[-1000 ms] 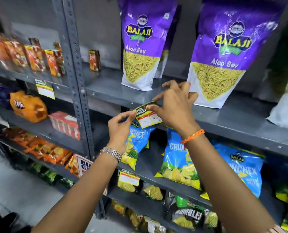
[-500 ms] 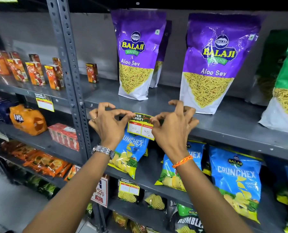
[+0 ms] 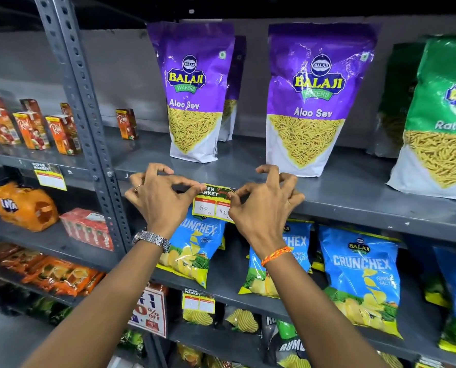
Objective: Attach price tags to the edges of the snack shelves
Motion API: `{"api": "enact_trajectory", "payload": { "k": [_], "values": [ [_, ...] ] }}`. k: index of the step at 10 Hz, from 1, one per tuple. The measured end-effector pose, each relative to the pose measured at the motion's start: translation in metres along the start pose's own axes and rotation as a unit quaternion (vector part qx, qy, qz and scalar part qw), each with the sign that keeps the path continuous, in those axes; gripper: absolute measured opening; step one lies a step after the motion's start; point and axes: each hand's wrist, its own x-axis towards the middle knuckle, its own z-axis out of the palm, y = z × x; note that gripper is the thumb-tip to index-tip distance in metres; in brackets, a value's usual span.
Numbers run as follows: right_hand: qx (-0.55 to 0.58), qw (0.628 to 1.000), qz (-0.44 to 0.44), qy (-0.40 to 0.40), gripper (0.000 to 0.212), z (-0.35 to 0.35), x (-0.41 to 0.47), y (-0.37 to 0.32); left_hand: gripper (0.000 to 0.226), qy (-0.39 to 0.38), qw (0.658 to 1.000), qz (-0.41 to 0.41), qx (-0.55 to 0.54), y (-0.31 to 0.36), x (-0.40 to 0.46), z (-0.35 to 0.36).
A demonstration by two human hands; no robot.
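Two pinches, left hand (image 3: 159, 197) and right hand (image 3: 258, 208), on "SUPER MARKET" price tag (image 3: 214, 203) marked 80, 40.

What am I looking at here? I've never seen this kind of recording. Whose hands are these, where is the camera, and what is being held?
There is no machine. The single picture comes from a camera worn on a person's head, looking forward and down, so the two arms reaching in from below are the wearer's own.

The left hand, with a metal watch on its wrist, and the right hand, with an orange thread band, each pinch one upper corner of a small price tag. They hold it against the front edge of a grey metal shelf.

On that shelf stand purple Aloo Sev bags and a green bag. The shelf below holds blue Crunchex packets. Similar tags already hang on other shelf edges.
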Motion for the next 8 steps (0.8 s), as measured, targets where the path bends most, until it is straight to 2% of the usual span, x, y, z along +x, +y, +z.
{"api": "enact_trajectory", "payload": {
  "k": [1, 2, 3, 4, 5, 6, 7, 8],
  "values": [
    [-0.013, 1.000, -0.004, 0.012, 0.018, 0.001, 0.001, 0.000, 0.033, 0.008, 1.000, 0.004, 0.020, 0.001, 0.001, -0.001],
    [-0.006, 1.000, 0.020, 0.019, 0.030, -0.002, 0.006, 0.005, 0.050, 0.021, 0.999, 0.000, 0.031, -0.003, 0.007, -0.002],
    [-0.004, 1.000, 0.018, 0.005, 0.027, -0.009, 0.009, 0.008, 0.048, -0.014, 0.998, 0.032, 0.046, -0.006, 0.010, -0.003],
    [-0.023, 1.000, -0.006, -0.015, 0.007, -0.011, 0.007, 0.008, 0.020, -0.028, 0.994, 0.069, 0.080, -0.007, 0.009, -0.006],
    [-0.004, 1.000, -0.014, -0.027, 0.011, -0.015, 0.016, 0.000, 0.040, -0.029, 0.990, 0.078, 0.111, -0.009, 0.008, -0.011],
    [-0.046, 0.995, -0.068, -0.049, 0.043, -0.013, 0.026, -0.014, 0.060, -0.031, 0.987, 0.080, 0.135, -0.003, 0.007, -0.015],
    [-0.113, 0.983, -0.126, -0.072, 0.051, -0.008, 0.034, -0.025, 0.062, -0.034, 0.985, 0.078, 0.150, 0.007, 0.006, -0.018],
    [-0.100, 0.981, -0.148, -0.080, 0.048, -0.011, 0.039, -0.017, 0.061, -0.042, 0.985, 0.077, 0.150, 0.003, 0.006, -0.021]
  ]
}}
